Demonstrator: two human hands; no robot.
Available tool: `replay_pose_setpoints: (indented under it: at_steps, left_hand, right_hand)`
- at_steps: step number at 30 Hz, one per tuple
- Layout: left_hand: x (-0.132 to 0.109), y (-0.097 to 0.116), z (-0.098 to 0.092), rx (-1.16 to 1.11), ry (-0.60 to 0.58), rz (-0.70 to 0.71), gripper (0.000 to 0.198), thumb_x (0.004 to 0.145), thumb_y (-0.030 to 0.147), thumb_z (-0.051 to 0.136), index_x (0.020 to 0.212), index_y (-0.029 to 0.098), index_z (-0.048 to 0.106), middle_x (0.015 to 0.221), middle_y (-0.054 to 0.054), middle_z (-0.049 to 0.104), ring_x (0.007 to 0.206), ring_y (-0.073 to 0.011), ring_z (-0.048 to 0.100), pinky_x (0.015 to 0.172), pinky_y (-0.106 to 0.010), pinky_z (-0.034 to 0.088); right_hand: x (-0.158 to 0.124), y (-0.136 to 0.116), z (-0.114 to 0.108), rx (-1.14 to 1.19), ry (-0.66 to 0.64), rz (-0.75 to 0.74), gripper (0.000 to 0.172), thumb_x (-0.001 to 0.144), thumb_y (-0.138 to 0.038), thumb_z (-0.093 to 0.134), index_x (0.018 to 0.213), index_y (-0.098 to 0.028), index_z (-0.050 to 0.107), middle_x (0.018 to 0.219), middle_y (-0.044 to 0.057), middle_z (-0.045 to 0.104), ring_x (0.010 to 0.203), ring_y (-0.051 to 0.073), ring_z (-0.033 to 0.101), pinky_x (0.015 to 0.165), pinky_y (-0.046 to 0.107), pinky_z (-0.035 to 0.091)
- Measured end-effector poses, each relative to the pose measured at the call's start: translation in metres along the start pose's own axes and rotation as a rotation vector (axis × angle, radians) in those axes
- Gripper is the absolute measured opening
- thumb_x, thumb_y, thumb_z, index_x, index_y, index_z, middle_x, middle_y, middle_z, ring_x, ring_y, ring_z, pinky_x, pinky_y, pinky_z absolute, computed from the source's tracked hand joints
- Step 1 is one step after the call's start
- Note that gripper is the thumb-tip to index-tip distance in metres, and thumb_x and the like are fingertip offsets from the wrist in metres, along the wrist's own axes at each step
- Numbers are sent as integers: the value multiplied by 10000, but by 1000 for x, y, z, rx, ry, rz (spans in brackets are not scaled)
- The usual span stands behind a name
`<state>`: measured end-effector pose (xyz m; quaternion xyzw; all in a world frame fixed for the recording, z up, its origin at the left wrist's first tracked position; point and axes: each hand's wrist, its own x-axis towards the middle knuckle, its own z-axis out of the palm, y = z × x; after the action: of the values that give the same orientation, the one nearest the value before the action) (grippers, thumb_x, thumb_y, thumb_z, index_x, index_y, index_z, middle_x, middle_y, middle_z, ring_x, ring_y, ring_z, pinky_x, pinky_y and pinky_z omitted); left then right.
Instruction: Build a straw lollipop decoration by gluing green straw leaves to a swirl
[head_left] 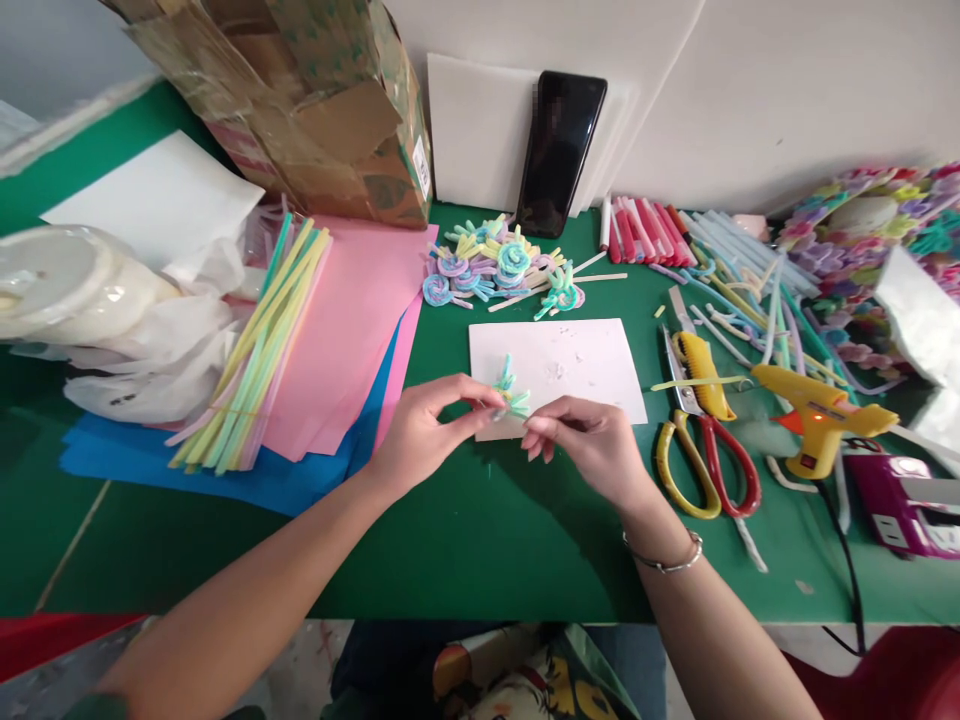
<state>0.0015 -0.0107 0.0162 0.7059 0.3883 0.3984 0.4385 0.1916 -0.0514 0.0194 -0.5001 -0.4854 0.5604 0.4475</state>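
Over the near edge of a white card (600, 370), a small bent pipe-cleaner piece (508, 384) in mint green and yellow is held up. My left hand (435, 420) pinches it between thumb and fingertips from the left. My right hand (589, 445) is closed in a pinch at its right end, the thumb and index finger meeting there. The fingertips cover part of the piece. Just beyond the card lies a pile of curled pastel pipe-cleaner shapes (513, 262).
To the right lie scissors (707, 440), a yellow-handled cutter (705, 375), a yellow glue gun (817, 410) and a purple device (900, 505). At left, a pipe-cleaner bundle (259, 370) rests on pink sheets (360, 320). A phone (562, 150) leans behind, beside a cardboard box (300, 100).
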Motion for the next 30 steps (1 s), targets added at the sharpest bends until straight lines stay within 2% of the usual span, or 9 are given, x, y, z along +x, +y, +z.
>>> replay_pose_setpoints:
  at_steps: [4, 7, 12, 15, 19, 21, 25, 27, 30]
  left_hand:
    - [5, -9, -5, 263, 158, 41, 58, 858, 220, 605, 843, 215, 661, 892, -26, 689, 831, -150, 641, 761, -281, 537]
    - [5, -17, -4, 422, 134, 14, 67, 825, 167, 637, 878, 203, 661, 874, -22, 651, 813, -154, 620, 738, -288, 527]
    - [2, -19, 3, 468, 54, -33, 117, 815, 246, 671, 915, 187, 660, 887, -33, 628, 845, -185, 612, 751, -323, 513]
    - [2, -13, 5, 286, 101, -36, 194, 917, 340, 524, 917, 189, 647, 871, -39, 628, 802, -160, 611, 720, -294, 504]
    - [2, -3, 6, -94, 132, -66, 351, 967, 445, 381, 987, 187, 618, 852, -50, 651, 785, -154, 630, 698, -276, 505]
    - [0, -1, 7, -255, 91, -59, 379, 956, 488, 388, 1034, 182, 598, 866, -59, 672, 811, -173, 644, 747, -306, 508]
    - [-5, 0, 8, -474, -30, -71, 399, 944, 516, 401, 1098, 188, 567, 886, -62, 692, 860, -200, 660, 827, -352, 493]
    - [-7, 1, 8, -514, -69, -85, 390, 938, 515, 419, 1114, 196, 558, 917, -65, 696, 886, -205, 661, 841, -357, 491]
    - [-8, 5, 8, -534, -98, -105, 402, 922, 532, 444, 1121, 198, 548, 948, -73, 704, 909, -215, 666, 846, -365, 497]
  right_hand:
    - [4, 1, -15, -9, 387, -120, 190, 774, -347, 696, 671, -192, 656, 583, 3, 652, 489, 102, 562, 484, 261, 482]
    - [9, 2, -25, 21, 633, -149, 188, 769, -358, 691, 689, -197, 634, 611, -3, 628, 518, 95, 534, 508, 260, 463]
    - [12, 5, -31, -23, 762, -147, 194, 768, -376, 676, 723, -192, 637, 685, 8, 636, 594, 104, 544, 523, 252, 443]
    - [10, 5, -29, -211, 669, -142, 160, 776, -359, 670, 812, -204, 689, 807, 27, 673, 645, 113, 552, 537, 257, 447]
    - [6, 2, -16, -369, 338, -220, 129, 775, -308, 690, 875, -236, 728, 880, 30, 683, 663, 114, 541, 572, 271, 464]
    - [4, 2, -7, -292, 189, -197, 190, 767, -313, 707, 943, -243, 720, 931, 34, 693, 657, 112, 539, 540, 261, 470]
    - [0, 3, 7, -22, -27, -52, 475, 712, -328, 759, 1164, -277, 622, 1094, 41, 678, 624, 102, 561, 389, 218, 457]
    - [0, 5, 10, 80, -66, -20, 565, 689, -325, 776, 1216, -287, 575, 1077, 36, 675, 635, 112, 597, 375, 217, 486]
    - [2, 7, 12, 145, -49, -14, 567, 691, -330, 774, 1213, -271, 561, 911, 13, 687, 701, 150, 656, 445, 245, 558]
